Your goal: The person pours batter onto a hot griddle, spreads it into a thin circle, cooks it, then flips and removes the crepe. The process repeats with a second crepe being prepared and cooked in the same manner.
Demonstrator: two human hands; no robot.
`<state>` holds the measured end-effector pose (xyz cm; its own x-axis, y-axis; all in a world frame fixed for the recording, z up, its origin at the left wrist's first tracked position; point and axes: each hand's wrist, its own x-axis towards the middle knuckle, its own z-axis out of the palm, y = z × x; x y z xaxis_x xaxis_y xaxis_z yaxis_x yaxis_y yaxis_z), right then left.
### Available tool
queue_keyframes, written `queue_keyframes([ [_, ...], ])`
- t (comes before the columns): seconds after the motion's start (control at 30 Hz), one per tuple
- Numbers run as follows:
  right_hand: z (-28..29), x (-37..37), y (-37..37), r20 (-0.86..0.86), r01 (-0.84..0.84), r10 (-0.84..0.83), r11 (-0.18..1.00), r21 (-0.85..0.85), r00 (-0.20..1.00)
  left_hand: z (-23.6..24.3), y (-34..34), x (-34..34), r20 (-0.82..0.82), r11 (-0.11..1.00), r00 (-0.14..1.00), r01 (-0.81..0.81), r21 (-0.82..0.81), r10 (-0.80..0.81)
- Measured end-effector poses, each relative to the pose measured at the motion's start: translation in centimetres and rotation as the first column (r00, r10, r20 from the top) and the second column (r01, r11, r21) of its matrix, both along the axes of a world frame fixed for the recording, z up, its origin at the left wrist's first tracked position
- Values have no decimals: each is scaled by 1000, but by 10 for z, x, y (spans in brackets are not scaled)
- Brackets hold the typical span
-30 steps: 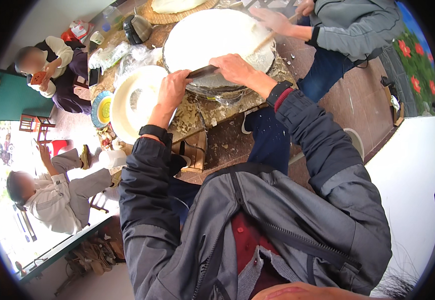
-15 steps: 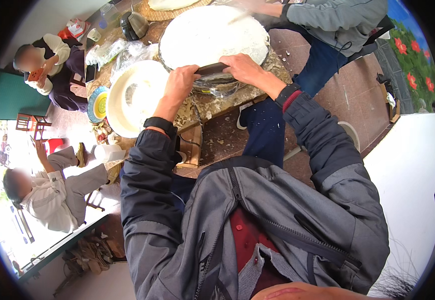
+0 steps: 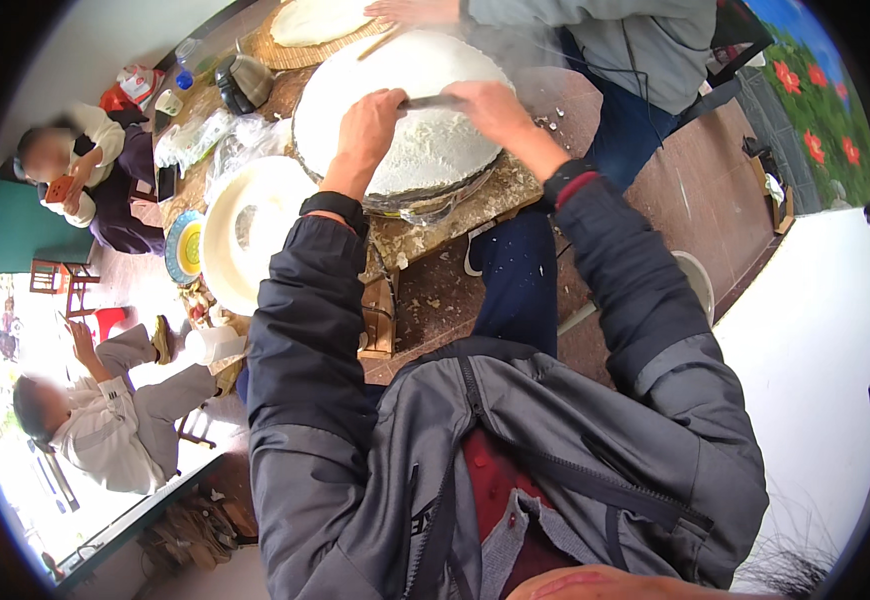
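A dark, flat scraper point(image 3: 429, 102) is held level between my two hands, over the middle of a round griddle point(image 3: 383, 206). My left hand point(image 3: 367, 128) grips its left end and my right hand point(image 3: 491, 106) its right end, fingers closed. Beneath it a thin white sheet of batter point(image 3: 395, 68) covers the griddle, smooth on the far side and rougher, with crumbly bits, on the near side. Whether the scraper's lower edge touches the sheet is hard to tell. At the far edge lies a co-worker's hand point(image 3: 417, 10), by a thin wooden stick point(image 3: 379, 43).
Left of the griddle stand a large cream basin point(image 3: 217, 250), clear plastic bags point(image 3: 240, 145), a kettle point(image 3: 244, 82) and a yellow-and-blue bowl point(image 3: 184, 246). A woven mat point(image 3: 267, 48) with a finished flat sheet lies behind. A co-worker sits at far right; two people sit at left.
My hands have pushed the scraper away from the griddle's near edge to over its middle. The co-worker's hand, blurred before, now rests at the far edge. The view has shifted slightly.
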<state>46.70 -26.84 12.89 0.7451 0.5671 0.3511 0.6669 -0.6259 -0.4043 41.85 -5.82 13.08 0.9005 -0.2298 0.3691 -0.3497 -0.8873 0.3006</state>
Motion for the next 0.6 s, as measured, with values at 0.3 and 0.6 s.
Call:
queue_keyframes([
  [0.3, -38, -89, -6, 226, -21, -2, 995, 97, 974, -41, 4, -71, 108, 984, 985, 122, 128, -136],
  [0.6, 10, 17, -42, 246, 160, -104, 963, -218, 964, -1, -33, 65, -2, 991, 991, 135, 3, -135],
])
